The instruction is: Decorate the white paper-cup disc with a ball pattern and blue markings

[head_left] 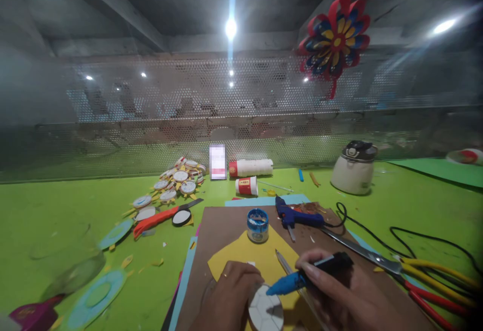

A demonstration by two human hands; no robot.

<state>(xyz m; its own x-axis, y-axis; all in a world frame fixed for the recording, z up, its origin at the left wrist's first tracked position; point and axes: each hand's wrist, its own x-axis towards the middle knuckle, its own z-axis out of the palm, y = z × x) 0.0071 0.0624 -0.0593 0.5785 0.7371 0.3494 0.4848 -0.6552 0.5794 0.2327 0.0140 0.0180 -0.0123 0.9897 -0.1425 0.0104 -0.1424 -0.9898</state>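
My right hand [332, 291] pinches a marker [290, 283] with a blue front end and a black back. Its tip meets, or hovers just over, the upper part of a white disc [265, 313] drawn with a soccer-ball pattern. Fingers curled, my left hand [236, 296] steadies that disc from its left edge. Under both hands lies yellow paper [230, 255] on a brown board [219, 220]. Beyond the hands stands an uncapped jar of blue paint [257, 226]. A silver pen [283, 260] rests on the paper, partly hidden by my right hand.
A blue glue gun [298, 216] and large scissors [381, 260] lie at the right, beside a cable. On the left are an orange utility knife [158, 219], a heap of decorated discs [180, 176] and green rings [98, 298]. Paper cups [247, 186] and a kettle-like pot [353, 170] stand farther back.
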